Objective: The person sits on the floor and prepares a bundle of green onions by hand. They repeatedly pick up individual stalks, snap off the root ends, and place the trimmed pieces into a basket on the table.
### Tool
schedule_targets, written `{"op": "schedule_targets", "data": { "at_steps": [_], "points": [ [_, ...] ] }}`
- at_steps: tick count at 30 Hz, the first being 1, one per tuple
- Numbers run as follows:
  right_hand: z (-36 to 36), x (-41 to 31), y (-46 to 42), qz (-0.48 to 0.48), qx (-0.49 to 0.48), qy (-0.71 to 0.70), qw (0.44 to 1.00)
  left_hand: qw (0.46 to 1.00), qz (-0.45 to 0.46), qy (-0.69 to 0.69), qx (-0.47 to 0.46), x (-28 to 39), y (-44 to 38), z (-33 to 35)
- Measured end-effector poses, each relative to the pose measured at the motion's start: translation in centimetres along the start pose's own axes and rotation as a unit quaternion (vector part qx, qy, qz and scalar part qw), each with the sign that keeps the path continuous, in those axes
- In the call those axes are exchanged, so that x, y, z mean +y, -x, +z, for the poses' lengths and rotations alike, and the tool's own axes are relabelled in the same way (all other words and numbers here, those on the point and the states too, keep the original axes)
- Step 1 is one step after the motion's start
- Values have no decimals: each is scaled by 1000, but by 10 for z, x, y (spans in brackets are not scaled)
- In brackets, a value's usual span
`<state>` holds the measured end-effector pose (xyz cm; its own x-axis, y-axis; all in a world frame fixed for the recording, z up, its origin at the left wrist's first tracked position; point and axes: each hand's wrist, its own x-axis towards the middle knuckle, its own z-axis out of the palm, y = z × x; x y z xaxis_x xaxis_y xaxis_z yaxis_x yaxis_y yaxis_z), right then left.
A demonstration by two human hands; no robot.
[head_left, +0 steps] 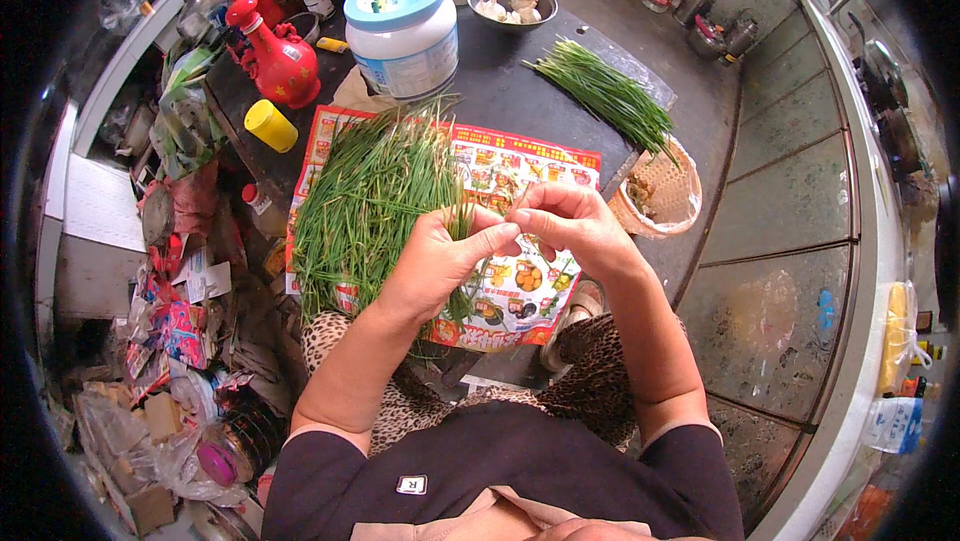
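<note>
My left hand [442, 256] is closed around a few green chives [460, 223], whose ends stick out above and below the fingers. My right hand [577, 230] meets it fingertip to fingertip, thumb and forefinger pinching what looks like a thin chive stalk, mostly hidden by the fingers. Beneath both hands a printed red-and-white flyer [547, 158] covers part of the low dark table. A large loose heap of chives [367, 188], mixed with dry yellowish blades, lies on the flyer beside my left hand. Farther right rests a neat bundle of chives [607, 91], its tips hanging over the table edge.
A lined wastebasket [660, 196] with brown scraps stands right of the table [502, 76]. At the back are a white tub with blue lid [401, 38], a metal bowl [544, 16] of garlic, a red bottle [277, 61] and a yellow canister [271, 126]. Clutter fills the left floor.
</note>
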<state>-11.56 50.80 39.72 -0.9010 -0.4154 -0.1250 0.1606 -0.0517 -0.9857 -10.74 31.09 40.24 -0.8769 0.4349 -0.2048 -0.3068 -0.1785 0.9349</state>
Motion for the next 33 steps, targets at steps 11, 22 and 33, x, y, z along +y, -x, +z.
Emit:
{"op": "schedule_targets", "data": {
  "at_steps": [11,22,33],
  "points": [
    [1,-1,-2,-38,51,37,997,994,-71,85,-24,1,1,-8],
    [4,0,-5,-41,-8,38,998,989,-87,115,-23,0,1,-8],
    [-2,-3,-2,-17,58,127,990,990,-82,113,2,-1,-1,-7]
  ]
}}
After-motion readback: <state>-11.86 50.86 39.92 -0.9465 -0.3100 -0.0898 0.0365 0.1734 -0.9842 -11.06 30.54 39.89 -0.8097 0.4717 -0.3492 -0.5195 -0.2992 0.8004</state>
